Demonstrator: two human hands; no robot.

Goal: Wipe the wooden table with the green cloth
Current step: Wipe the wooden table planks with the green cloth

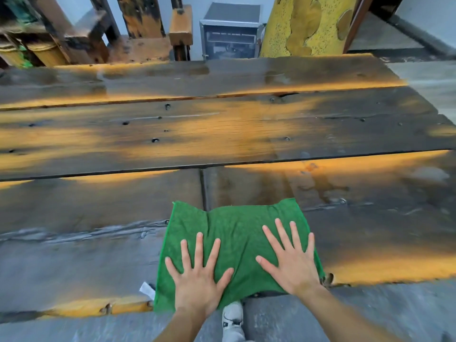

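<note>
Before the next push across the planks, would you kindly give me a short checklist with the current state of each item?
1. Left hand flat on the green cloth, fingers spread: ok.
2. Right hand flat on the cloth, fingers spread: ok.
3. Cloth spread out, not bunched: ok, only a slight ripple near its far edge.
4. Path ahead on the wooden table free of loose items: ok, none visible.
5. Wet streak ahead on the right to cover: not ok yet.
6. Cloth damp enough: cannot tell.
</note>
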